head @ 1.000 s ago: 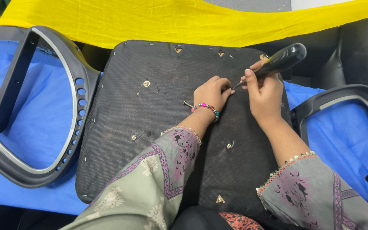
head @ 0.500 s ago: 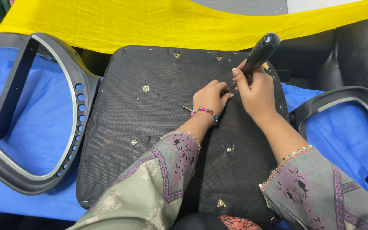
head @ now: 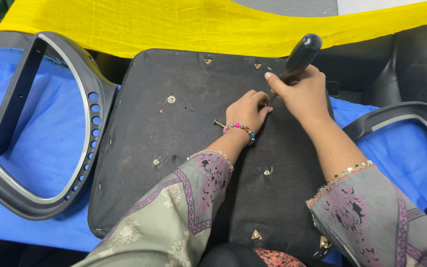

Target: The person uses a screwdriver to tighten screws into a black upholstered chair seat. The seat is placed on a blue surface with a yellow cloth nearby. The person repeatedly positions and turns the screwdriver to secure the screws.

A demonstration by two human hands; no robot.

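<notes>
Clenching a screwdriver [head: 297, 59], the right hand [head: 302, 96] works beside the left hand [head: 245, 111] — its grip pinching the tip.

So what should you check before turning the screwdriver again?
1. Right hand grips the screwdriver by its black handle: ok.
2. Left hand rests on the seat base beside the tip, steadying it: ok.
3. Tip seated in a screw head: cannot tell, the left fingers hide it.
4. Screwdriver upright: not ok, it leans up and to the right.
5. Loose bolt lies by the left wrist, close to the beaded bracelet: not ok, it might get knocked and roll.
6. Armrest frame lies on the blue cloth, apart from both hands: ok.
</notes>
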